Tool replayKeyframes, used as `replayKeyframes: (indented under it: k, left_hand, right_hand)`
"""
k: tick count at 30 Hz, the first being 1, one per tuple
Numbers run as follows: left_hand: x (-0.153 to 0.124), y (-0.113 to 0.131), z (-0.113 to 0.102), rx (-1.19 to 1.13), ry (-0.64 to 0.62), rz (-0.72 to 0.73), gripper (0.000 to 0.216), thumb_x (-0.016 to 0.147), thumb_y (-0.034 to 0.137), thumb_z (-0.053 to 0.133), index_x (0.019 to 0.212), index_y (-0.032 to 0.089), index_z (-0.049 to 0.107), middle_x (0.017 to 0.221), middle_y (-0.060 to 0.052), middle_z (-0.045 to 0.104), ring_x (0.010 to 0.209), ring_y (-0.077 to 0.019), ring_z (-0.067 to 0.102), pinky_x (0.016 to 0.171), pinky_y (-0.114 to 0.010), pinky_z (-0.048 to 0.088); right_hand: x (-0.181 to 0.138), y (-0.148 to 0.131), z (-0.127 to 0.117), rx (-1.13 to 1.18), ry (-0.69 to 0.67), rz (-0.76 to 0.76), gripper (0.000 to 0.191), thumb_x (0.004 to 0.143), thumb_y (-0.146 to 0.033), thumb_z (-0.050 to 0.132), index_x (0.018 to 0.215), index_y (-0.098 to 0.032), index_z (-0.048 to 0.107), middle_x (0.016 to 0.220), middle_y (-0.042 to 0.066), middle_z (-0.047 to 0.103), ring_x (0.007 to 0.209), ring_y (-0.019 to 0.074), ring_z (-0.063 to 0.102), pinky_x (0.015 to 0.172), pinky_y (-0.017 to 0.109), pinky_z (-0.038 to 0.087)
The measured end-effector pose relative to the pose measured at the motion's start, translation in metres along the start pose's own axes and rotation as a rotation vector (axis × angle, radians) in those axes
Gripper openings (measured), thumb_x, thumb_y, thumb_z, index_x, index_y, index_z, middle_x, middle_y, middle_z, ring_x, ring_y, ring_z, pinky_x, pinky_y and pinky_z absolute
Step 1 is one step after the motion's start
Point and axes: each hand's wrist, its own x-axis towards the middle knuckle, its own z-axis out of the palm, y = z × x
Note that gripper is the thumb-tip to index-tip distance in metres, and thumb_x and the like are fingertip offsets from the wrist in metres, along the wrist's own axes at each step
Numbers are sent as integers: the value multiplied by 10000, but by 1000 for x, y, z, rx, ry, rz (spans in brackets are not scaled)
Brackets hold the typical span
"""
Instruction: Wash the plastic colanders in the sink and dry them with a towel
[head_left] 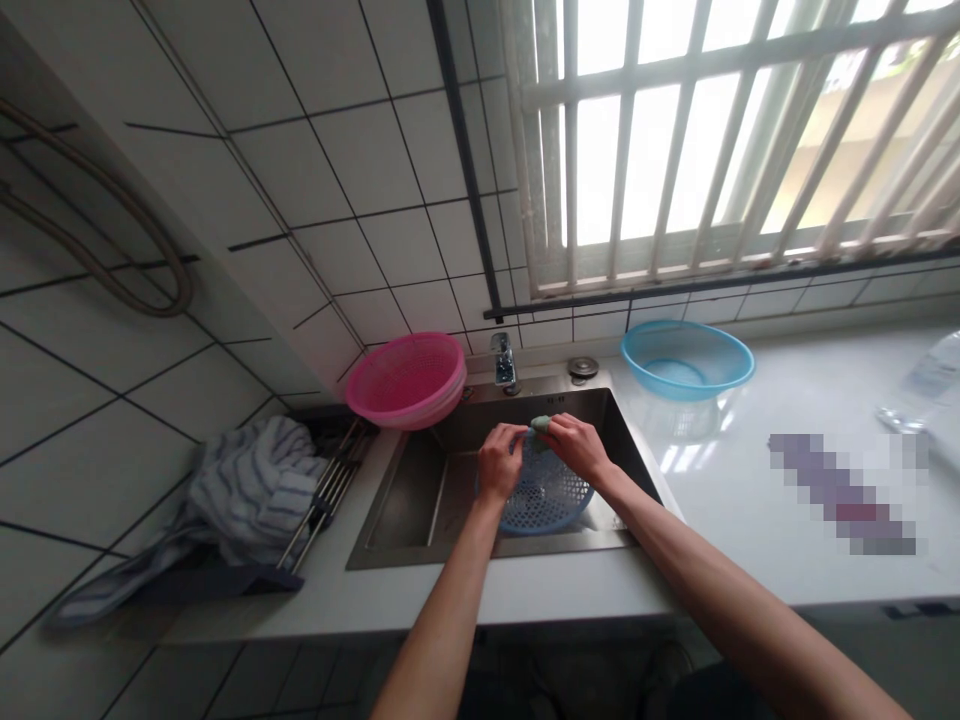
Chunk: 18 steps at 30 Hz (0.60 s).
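Observation:
A blue plastic colander with a holed pattern is held tilted inside the steel sink. My left hand pinches its far rim, fingers closed. Close beside it, my right hand is closed around a pale green cloth, which meets the same rim. The cloth looks like a sponge or folded rag; its exact kind is hard to make out. Behind my hands stands the chrome faucet; whether water runs is not visible.
A pink basket rests over the sink's back left corner. On the right counter stand a light blue basket and a clear bottle lying over. A striped towel covers the rack at left. A metal drain strainer sits behind the sink.

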Motion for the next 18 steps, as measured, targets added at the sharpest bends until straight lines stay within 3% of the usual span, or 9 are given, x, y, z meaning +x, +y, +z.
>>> replayKeyframes:
  k: [6,10,13,18]
  left_hand:
    - [3,-21,-18,78,346,-167,130,1000,203,621,1084,232,715,1058,-79,757,1010,-245,726,969,-376,567]
    - [4,-15,-13,146,218,-74,294,985,161,620,1254,254,691,1216,-92,740,1159,-262,707,1073,-404,542]
    - [5,-7,-9,148,115,-11,293,994,165,631,1255,275,706,1234,-73,753,1198,-259,699,1110,-417,530]
    - [3,-3,-6,119,97,-44,213,1021,170,616,1154,281,740,1137,-43,785,1080,-232,746,983,-360,576]
  right_hand:
    - [-3,24,-3,57,121,243,189,1061,-352,633,947,-221,706,949,53,763,811,205,705,685,284,448]
    - [-3,21,-2,76,112,206,200,1065,-360,611,970,-225,724,947,54,765,820,205,712,692,282,453]
    - [-2,11,-2,88,97,132,194,1076,-352,592,1042,-236,744,990,60,770,885,210,718,742,286,486]
    - [-1,1,-4,66,84,115,173,1076,-318,600,1036,-244,751,996,59,765,895,210,708,758,289,508]
